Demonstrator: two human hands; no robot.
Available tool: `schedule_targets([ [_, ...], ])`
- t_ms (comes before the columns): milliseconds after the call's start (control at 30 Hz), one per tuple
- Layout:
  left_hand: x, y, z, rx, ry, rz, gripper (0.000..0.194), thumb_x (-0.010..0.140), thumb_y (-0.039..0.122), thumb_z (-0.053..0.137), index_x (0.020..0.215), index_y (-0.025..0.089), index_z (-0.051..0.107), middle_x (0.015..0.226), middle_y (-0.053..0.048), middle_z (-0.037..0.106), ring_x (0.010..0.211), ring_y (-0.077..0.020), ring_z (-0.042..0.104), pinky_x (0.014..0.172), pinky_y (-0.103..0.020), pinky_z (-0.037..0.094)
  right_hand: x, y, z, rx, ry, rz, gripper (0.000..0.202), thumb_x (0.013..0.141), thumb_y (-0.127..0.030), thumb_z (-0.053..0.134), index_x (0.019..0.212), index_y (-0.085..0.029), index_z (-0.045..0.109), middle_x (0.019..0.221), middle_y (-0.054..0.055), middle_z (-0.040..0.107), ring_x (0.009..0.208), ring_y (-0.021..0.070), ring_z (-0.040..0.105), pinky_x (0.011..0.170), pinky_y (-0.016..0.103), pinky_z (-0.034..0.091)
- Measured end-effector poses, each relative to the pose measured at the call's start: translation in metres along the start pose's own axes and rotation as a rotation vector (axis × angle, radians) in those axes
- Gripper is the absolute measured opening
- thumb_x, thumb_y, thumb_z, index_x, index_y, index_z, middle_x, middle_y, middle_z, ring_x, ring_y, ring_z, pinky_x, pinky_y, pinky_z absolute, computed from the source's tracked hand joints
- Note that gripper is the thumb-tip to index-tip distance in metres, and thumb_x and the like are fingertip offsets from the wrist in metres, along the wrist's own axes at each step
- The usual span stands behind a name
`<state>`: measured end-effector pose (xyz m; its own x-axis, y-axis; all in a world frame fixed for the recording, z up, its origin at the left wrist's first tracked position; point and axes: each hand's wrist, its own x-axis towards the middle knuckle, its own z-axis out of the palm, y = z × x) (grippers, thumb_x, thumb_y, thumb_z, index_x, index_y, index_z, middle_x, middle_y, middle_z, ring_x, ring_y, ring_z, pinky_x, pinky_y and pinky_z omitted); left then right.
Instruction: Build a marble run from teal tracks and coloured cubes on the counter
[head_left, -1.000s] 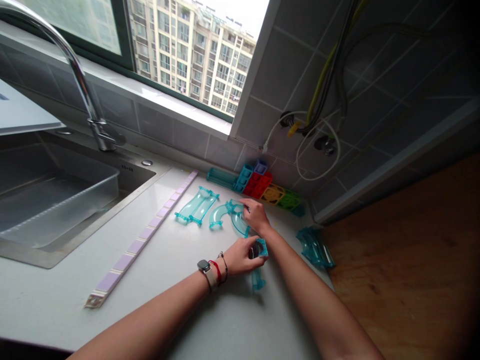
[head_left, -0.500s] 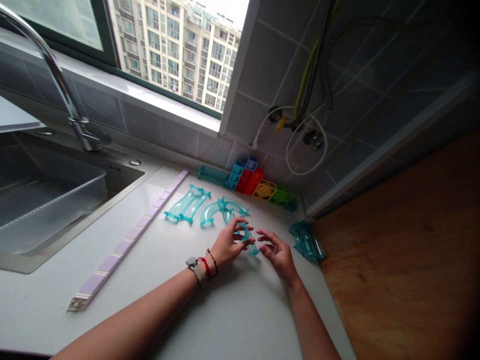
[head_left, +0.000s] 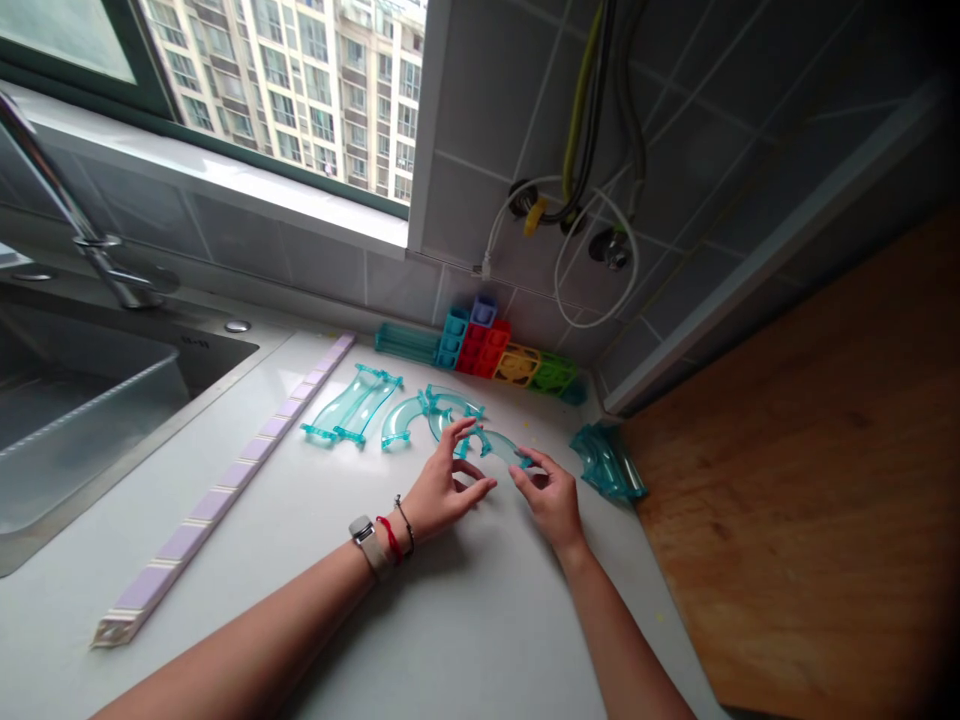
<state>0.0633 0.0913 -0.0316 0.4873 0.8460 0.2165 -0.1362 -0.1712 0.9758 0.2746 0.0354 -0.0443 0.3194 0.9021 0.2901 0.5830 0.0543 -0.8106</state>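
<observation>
Between the thumb and fingers of my right hand (head_left: 551, 495) is one end of a curved track piece (head_left: 501, 446) in clear teal plastic. Its other end reaches left, close to more curved teal track pieces (head_left: 405, 418) on the counter; whether they touch is unclear. My left hand (head_left: 446, 485) is open beside it, fingers and thumb apart, partly covering the curved pieces behind. Left of these lie wavy teal track pieces (head_left: 352, 403) side by side. Another stack of teal pieces (head_left: 607, 462) rests to the right of my right hand.
Coloured blocks (head_left: 484, 348) and straight teal pieces (head_left: 405, 342) line the back wall. A lilac-and-white strip (head_left: 225, 490) runs along the counter beside the sink (head_left: 225, 375). A wooden panel (head_left: 787, 480) bounds the right side. Cables (head_left: 589, 110) hang on the tiled wall.
The curved piece has passed from my left hand to my right. My left fingers have opened, and the piece now lies level near the other curves. The view has shifted right.
</observation>
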Motion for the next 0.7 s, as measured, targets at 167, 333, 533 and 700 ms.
schedule_targets([
  [167, 0.000, 0.002, -0.001, 0.246, 0.109, 0.094, 0.025, 0.097, 0.030, 0.061, 0.119, 0.020, 0.060, 0.125, -0.011, 0.065, 0.072, -0.0100, 0.063, 0.052, -0.018, 0.049, 0.007, 0.015, -0.003, -0.161, 0.145, 0.023, 0.052, 0.087, -0.050, 0.073, 0.124, -0.015, 0.076, 0.121, 0.018, 0.076, 0.102, 0.0318, 0.070, 0.085, 0.043, 0.057],
  [333, -0.003, 0.003, 0.002, 0.301, -0.029, 0.110, 0.010, 0.095, 0.024, 0.060, 0.094, 0.018, 0.068, 0.075, 0.000, 0.068, 0.059, -0.0094, 0.056, 0.056, -0.020, 0.046, 0.012, 0.019, 0.004, -0.283, 0.123, -0.020, 0.047, 0.085, -0.046, 0.075, 0.121, -0.016, 0.078, 0.116, 0.017, 0.077, 0.108, 0.0364, 0.066, 0.100, 0.052, 0.051],
  [533, -0.005, 0.004, 0.004, 0.320, -0.132, 0.124, 0.011, 0.093, 0.023, 0.060, 0.093, 0.018, 0.071, 0.072, 0.000, 0.070, 0.057, -0.0098, 0.057, 0.057, -0.021, 0.045, 0.024, 0.017, 0.015, -0.349, 0.038, -0.107, 0.043, 0.086, -0.043, 0.076, 0.121, -0.018, 0.078, 0.118, 0.016, 0.075, 0.114, 0.0357, 0.064, 0.104, 0.050, 0.049],
  [700, -0.002, 0.001, 0.003, 0.329, -0.146, 0.116, 0.013, 0.094, 0.023, 0.058, 0.094, 0.018, 0.070, 0.071, -0.001, 0.070, 0.057, -0.0106, 0.058, 0.058, -0.021, 0.045, 0.041, 0.012, 0.027, -0.351, -0.025, -0.160, 0.039, 0.086, -0.040, 0.076, 0.120, -0.019, 0.078, 0.113, 0.015, 0.074, 0.109, 0.0335, 0.067, 0.099, 0.045, 0.053],
])
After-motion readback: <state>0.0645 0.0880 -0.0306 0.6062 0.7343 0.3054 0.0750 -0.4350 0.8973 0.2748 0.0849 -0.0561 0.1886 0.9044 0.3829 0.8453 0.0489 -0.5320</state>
